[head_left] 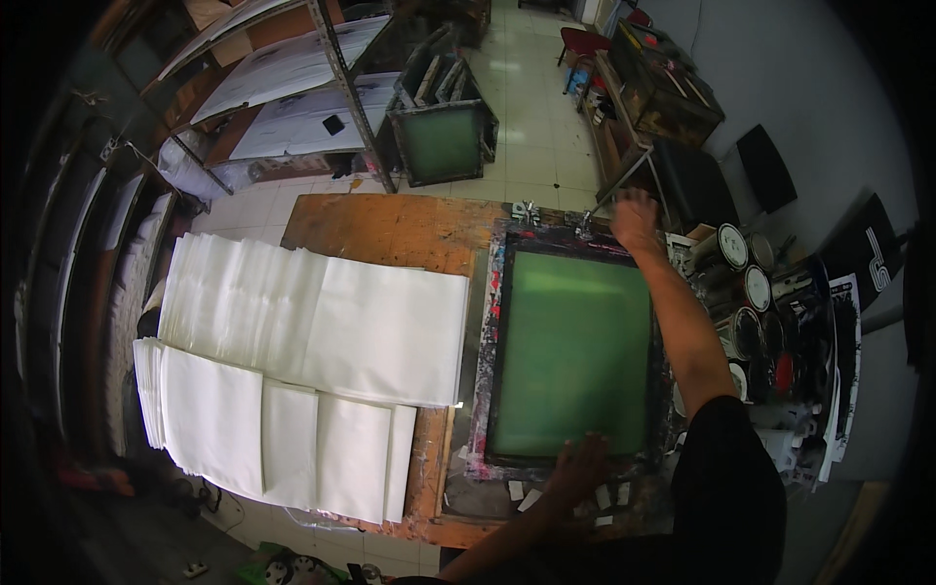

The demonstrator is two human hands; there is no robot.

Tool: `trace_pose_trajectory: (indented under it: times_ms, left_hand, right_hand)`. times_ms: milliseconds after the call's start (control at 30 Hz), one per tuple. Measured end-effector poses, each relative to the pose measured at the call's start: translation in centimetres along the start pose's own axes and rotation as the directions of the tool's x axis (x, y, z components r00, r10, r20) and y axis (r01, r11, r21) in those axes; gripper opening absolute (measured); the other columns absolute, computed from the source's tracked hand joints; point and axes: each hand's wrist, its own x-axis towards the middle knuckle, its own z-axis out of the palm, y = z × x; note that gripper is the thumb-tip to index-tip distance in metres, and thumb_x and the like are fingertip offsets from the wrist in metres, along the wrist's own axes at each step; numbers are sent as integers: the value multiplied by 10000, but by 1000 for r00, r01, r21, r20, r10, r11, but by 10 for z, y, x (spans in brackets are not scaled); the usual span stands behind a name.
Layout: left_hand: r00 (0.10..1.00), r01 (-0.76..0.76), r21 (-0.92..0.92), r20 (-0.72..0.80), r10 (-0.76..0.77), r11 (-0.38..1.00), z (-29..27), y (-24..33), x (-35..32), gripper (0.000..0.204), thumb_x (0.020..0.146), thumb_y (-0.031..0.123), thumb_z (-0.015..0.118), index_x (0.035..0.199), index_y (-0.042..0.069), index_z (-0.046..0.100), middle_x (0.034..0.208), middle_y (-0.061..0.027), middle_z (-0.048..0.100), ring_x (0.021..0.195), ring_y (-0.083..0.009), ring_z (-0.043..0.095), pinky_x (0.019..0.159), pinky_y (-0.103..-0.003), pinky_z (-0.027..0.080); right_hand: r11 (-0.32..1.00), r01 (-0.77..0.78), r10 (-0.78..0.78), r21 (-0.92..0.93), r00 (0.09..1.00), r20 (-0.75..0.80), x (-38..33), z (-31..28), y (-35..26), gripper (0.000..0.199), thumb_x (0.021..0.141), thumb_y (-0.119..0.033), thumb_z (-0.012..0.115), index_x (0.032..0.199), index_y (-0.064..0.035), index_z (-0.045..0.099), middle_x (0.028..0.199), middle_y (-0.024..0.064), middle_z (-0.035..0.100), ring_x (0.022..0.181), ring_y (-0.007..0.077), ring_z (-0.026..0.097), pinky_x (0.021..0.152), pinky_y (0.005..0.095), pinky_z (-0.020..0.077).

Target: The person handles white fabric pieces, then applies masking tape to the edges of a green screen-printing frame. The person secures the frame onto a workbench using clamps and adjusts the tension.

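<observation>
A screen-printing frame (497, 370) with green mesh (580, 341) lies on the wooden table, its dark border stained with ink. My left hand (582, 462) rests at the frame's near edge, fingers stretched out over the border and the mesh's lower edge. Past the frame's far right corner, my right hand (636, 216) reaches out near a slanting metal rod (622, 175); its fingers are dim and smeared, so their grip does not show. Metal hinge clamps (583, 224) sit along the far border. Small pale paper pieces (529, 500) lie below the frame.
Fanned stacks of white sheets (390, 322) cover the table's (380, 222) left part. Ink cans (731, 246) crowd the right side. Beyond stand a metal shelf rack (341, 78), several leaning screens (439, 141) and a dark box on a bench (663, 83).
</observation>
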Motion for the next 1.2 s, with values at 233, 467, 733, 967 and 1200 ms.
trace_pose_trajectory:
  times_ms: [233,467,733,967,1200]
  left_hand:
    - [1000,16,150,-10,-15,989,21,-3,-7,557,1001,415,522,1473,121,500,1569,-107,443,1466,-268,396,1118,-584,361]
    - [998,-9,150,57,1,989,19,0,-15,579,1015,400,476,1488,67,479,1573,-133,439,1497,-287,361,1183,-593,264]
    - [982,-67,-31,-177,60,997,25,-3,-15,575,1022,416,470,1491,85,480,1573,-129,440,1493,-301,373,1204,-615,226]
    - [996,-91,-142,-32,87,986,10,-5,-9,597,976,359,505,1489,54,471,1529,-129,476,1453,-305,415,1207,-599,221]
    - [994,-111,-183,-32,107,977,7,-4,-7,630,939,314,525,1501,41,445,1537,-143,454,1438,-308,425,1205,-591,234]
  right_hand:
    - [753,162,-169,638,984,-49,21,-12,-120,251,927,-86,610,1159,4,650,1185,218,633,1065,375,656,924,477,546]
    - [917,-51,-47,395,971,234,35,-10,-178,205,914,-66,576,1071,10,683,971,226,722,936,338,732,783,455,590]
    - [959,-85,54,272,991,121,32,0,-185,170,934,-118,555,990,-19,681,851,181,744,796,342,746,737,450,592]
    - [937,-243,193,251,958,210,35,4,-194,220,958,-163,563,1128,-42,632,919,204,740,890,366,736,793,481,576]
    - [924,-349,299,157,915,272,37,-6,-198,272,995,-237,540,1141,-22,621,1036,210,734,976,371,729,838,479,575]
